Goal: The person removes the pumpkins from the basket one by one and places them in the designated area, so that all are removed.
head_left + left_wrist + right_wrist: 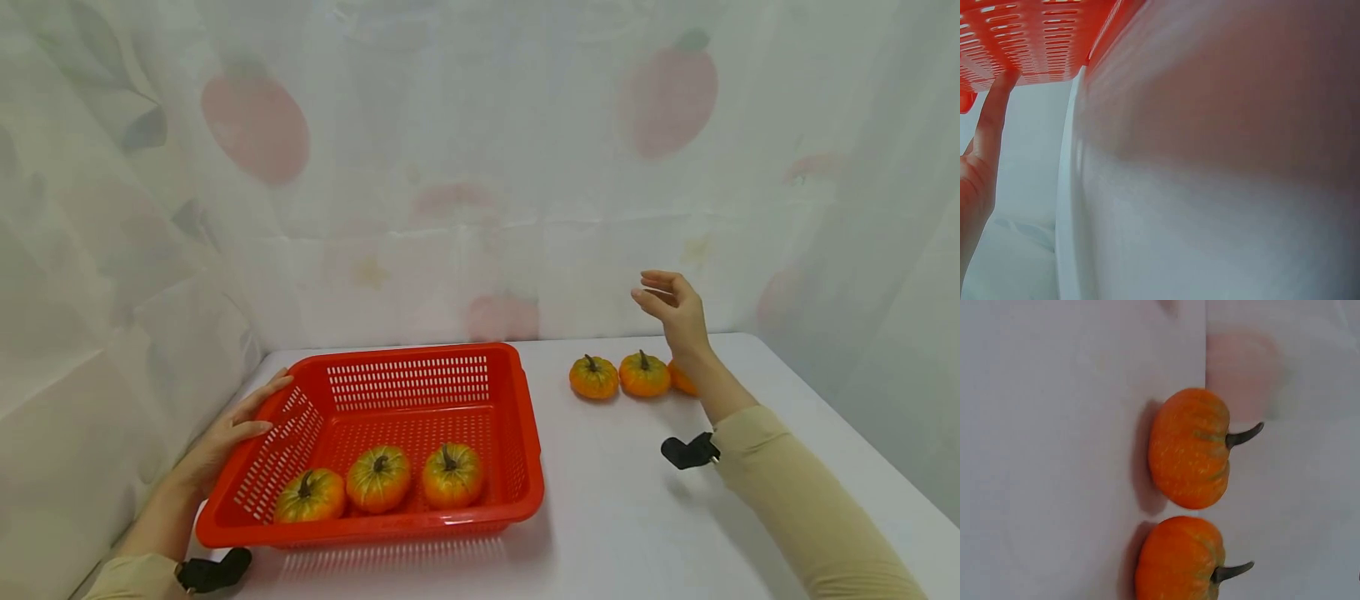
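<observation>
On the white table (637, 517), right of the red slotted plastic basket (408, 383) steadied by the flat left hand (225, 433), three small orange pumpkins (643, 375) sit beneath the open, empty right hand (675, 308); probably light, rigid, smooth, best cupped around the body.

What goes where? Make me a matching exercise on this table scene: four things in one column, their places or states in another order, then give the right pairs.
Things
1. left hand
2. right hand
3. red basket
4. three pumpkins in a row

Places or states
A. raised in the air, fingers relaxed, holding nothing
B. lying inside the basket near its front wall
C. resting on the basket's left rim
D. standing on the white table, left of the loose pumpkins

Pairs: 1-C, 2-A, 3-D, 4-B
</observation>
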